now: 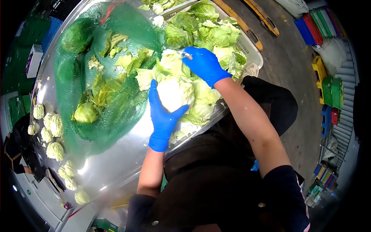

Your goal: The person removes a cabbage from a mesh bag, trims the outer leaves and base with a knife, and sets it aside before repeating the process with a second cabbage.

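My left hand (164,116), in a blue glove, cups the near side of a pale cabbage (174,92), thumb and fingers spread around it. The cabbage rests at the table's edge among loose outer leaves (205,96). Just beyond it, my right hand (205,65), also gloved in blue, is closed in a grip. A small shiny, brownish bit shows at its fingers, too small to name. To the left, a green mesh sack (127,112) lies on the table with a whole cabbage (85,113) and torn leaves on it.
A light plastic crate (255,58) heaped with green leaves stands beyond my right hand. Several small trimmed cabbages (55,150) line the far left edge of the metal table (112,166). Yellow pallet-truck forks (262,17) and coloured crates (332,92) are on the floor side.
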A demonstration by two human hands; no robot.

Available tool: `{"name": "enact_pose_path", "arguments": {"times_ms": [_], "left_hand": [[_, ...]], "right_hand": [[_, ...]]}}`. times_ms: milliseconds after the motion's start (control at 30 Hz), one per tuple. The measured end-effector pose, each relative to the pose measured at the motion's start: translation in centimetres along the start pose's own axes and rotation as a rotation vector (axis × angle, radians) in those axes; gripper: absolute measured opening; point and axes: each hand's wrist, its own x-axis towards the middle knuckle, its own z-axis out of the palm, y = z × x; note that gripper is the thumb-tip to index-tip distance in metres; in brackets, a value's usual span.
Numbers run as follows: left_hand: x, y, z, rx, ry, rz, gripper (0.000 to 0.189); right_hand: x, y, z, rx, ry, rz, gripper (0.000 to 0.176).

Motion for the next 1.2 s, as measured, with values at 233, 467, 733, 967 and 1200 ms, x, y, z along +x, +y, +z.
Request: {"name": "enact_pose_path", "arguments": {"times_ms": [233, 467, 733, 967, 1200], "left_hand": [[0.9, -1.0, -1.2, -0.033, -0.028, -0.043, 0.114], [-1.2, -0.4, 0.3, -0.319, 0.126, -0.147, 0.123], [3.5, 0.4, 0.7, -0.009, 0.083, -0.032, 0.13], [7.3, 1.8, 1.1, 0.302, -0.06, -0.005, 0.125], [7.2, 2.3, 1.4, 0.313, -0.081, -0.01, 0.122]], "right_hand": [[-3.7, -1.6, -1.9, 0.182, 0.135, 0.195, 0.041], [-4.9, -5.5, -1.7, 0.254, -0.171, 0.166, 0.063], [-3.8, -2.7, -0.4, 0.289, 0.002, 0.176, 0.06], [-7.2, -3.2, -1.0, -0.284, 0.093, -0.068, 0.071], [-6.7, -2.8, -0.8, -0.23, 0.106, -0.042, 0.056]]}}
